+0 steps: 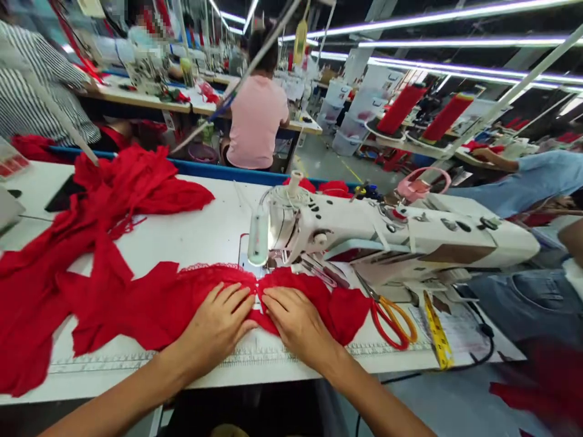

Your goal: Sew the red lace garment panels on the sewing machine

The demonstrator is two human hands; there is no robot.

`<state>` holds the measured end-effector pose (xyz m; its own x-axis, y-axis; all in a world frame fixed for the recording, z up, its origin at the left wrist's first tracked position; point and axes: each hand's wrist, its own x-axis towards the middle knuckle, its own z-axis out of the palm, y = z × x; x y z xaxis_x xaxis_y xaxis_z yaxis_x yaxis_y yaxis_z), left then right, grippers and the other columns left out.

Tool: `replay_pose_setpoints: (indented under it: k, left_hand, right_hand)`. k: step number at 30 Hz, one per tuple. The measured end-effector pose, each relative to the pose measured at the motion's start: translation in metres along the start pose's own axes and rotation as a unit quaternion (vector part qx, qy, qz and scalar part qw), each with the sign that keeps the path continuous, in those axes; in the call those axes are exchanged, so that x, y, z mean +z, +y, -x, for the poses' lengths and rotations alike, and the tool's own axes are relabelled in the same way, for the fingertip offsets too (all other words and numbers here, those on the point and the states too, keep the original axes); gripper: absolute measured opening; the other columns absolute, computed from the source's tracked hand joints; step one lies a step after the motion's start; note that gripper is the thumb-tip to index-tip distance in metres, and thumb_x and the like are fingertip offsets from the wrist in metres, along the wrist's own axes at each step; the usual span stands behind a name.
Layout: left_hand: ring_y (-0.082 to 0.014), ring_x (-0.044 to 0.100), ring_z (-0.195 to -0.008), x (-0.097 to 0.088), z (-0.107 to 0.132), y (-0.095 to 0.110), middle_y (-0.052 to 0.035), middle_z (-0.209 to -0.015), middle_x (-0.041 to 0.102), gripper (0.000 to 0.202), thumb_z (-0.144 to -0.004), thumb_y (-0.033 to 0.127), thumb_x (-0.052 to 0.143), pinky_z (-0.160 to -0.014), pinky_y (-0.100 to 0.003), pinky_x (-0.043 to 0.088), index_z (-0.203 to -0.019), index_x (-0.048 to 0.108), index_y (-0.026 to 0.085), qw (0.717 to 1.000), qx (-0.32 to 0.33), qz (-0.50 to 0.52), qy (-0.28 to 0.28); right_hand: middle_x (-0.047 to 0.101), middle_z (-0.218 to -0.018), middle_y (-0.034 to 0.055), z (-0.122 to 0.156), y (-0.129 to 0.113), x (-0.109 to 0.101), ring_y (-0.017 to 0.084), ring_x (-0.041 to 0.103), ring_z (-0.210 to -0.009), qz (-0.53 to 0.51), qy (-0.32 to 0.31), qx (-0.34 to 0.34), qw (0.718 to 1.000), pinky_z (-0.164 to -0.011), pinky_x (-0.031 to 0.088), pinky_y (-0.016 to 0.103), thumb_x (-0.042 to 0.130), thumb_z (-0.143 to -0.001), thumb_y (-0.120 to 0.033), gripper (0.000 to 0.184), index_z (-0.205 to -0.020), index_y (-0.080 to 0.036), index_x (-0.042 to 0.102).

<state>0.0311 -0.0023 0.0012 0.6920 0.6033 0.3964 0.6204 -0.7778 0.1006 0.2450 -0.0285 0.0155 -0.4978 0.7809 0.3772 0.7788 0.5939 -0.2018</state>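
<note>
1. The left hand (pixel 218 325) lies flat, fingers spread and pointing toward the needle, pressing down on the red fabric (pixel 173 303); it grips nothing.
2. The right hand (pixel 296 321) lies flat just beside it, fingers close together, also pressing the fabric; the fingertips of the two hands almost meet.
3. The fabric lies under both hands on the desk (pixel 204 233), its long axis running left to right across the front edge, with a lace edge on the far side.
4. Just beyond the fingertips stands the sewing machine (pixel 387 233), its body stretching off to the right.
5. Right of the right hand lie scissors (pixel 392 318) with orange handles, then a yellow tape (pixel 438 334).
6. Far left of the left hand more red cloth (pixel 132 182) is heaped.
</note>
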Motion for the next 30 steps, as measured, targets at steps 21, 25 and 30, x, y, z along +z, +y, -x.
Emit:
replay_pose_setpoints:
  k: [21,25,30]
  left_hand:
    - [-0.0186,0.056,-0.063,-0.009,-0.067,-0.03,0.0056,-0.062,0.056,0.012,-0.078,0.032,0.059,-0.064,-0.028,0.037,-0.08,0.053,0.022,0.897,-0.278,0.254,-0.23]
    - [-0.02,0.062,-0.074,-0.005,-0.061,-0.02,0.0043,-0.071,0.064,0.01,-0.083,0.027,0.062,-0.081,-0.034,0.041,-0.086,0.056,0.021,0.924,-0.277,0.214,-0.156]
    - [-0.0237,0.06,-0.108,0.01,-0.047,-0.021,-0.0024,-0.107,0.07,0.012,-0.091,0.016,0.058,-0.107,-0.049,0.028,-0.102,0.059,0.021,0.961,-0.228,0.154,-0.041]
  right_hand:
    - [0.069,-0.098,0.0082,0.003,-0.009,0.017,0.019,0.062,-0.094,0.113,-0.008,-0.115,0.987,-0.09,0.046,0.037,0.046,-0.101,-0.009,0.021,-0.105,-0.013,0.066]
    - [0.07,-0.106,0.0117,0.004,-0.01,0.021,0.022,0.063,-0.105,0.078,0.054,-0.117,0.989,-0.098,0.048,0.039,0.045,-0.098,-0.005,0.025,-0.111,-0.012,0.065]
    - [0.07,-0.104,0.0127,0.004,-0.007,0.028,0.022,0.064,-0.107,0.022,0.075,-0.128,0.989,-0.094,0.053,0.037,0.045,-0.096,-0.003,0.028,-0.113,-0.012,0.065]
